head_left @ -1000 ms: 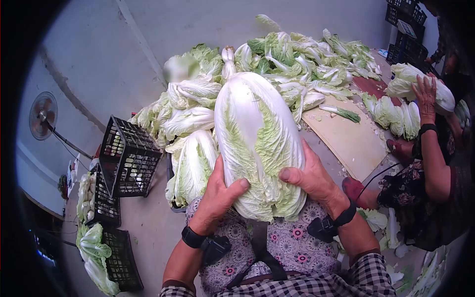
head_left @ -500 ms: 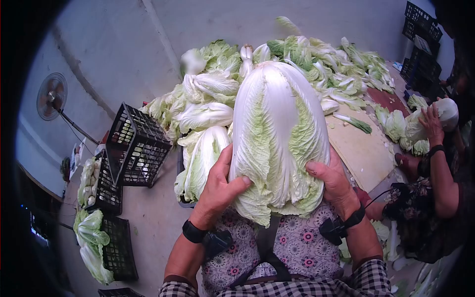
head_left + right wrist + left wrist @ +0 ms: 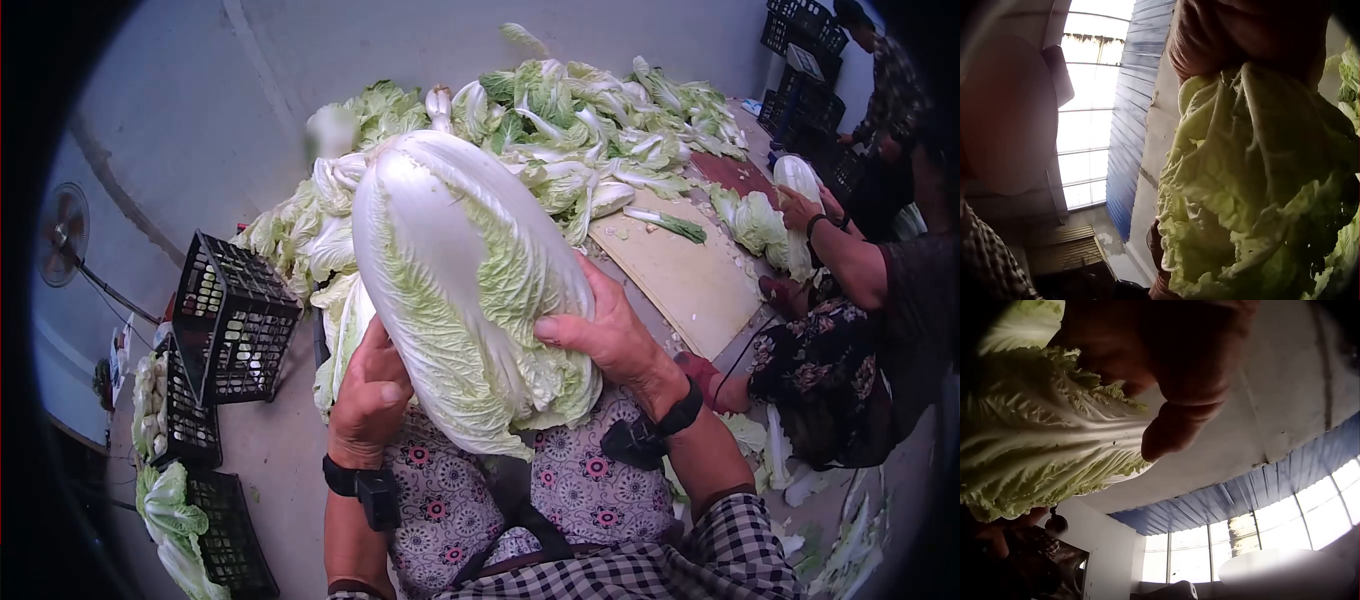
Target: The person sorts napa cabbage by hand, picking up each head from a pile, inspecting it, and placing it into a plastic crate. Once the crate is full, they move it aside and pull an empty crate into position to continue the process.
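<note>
A large napa cabbage (image 3: 440, 230) is held above the lap, its rounded white end away from me and leaning left. My right hand (image 3: 610, 335) grips its lower right side, thumb pressed on the outer leaves and fingers under it. Against the lower left side lies my left hand (image 3: 370, 395); its thumb is off the leaf surface, and its other fingers are partly hidden behind the cabbage. In the left wrist view the left thumb (image 3: 1169, 434) overlaps the cabbage's edge. Ruffled leaf ends (image 3: 1229, 206) fill the right wrist view below the right hand.
Behind lies a heap of cabbages and loose leaves (image 3: 590, 110). Black crates (image 3: 240, 325) stand at left, near a fan (image 3: 65, 235). At right are a pale board (image 3: 680, 280) with a leaf piece and a seated person (image 3: 850, 290) handling another cabbage. Someone else (image 3: 890, 100) is farther back.
The cabbage has tilted so its rounded end points farther left. My left thumb has come off its front and that hand has turned at its side. The right hand keeps its grip.
</note>
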### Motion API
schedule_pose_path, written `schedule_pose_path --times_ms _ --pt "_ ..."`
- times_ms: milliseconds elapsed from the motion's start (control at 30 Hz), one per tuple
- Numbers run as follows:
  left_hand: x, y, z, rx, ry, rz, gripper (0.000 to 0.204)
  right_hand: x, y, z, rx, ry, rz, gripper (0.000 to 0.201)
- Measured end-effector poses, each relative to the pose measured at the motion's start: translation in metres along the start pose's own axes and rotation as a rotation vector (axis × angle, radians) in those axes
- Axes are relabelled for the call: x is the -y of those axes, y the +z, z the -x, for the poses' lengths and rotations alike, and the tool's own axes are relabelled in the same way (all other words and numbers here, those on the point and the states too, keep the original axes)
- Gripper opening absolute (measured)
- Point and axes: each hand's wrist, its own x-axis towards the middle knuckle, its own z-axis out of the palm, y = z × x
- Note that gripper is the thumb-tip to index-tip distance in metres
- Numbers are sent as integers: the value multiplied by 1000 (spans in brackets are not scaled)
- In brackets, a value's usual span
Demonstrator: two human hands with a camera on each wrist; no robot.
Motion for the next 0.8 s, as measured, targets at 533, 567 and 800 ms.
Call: schedule_pose_path --times_ms 533,567,800 --pt "27 -13 4 -342 252 -22 71 -9 15 -3 164 -177 630 116" --pt "29 -16 4 -335 239 -7 71 -12 18 0 207 -111 565 118" --pt "25 -9 7 -282 108 -28 71 -34 29 4 185 -66 396 117"
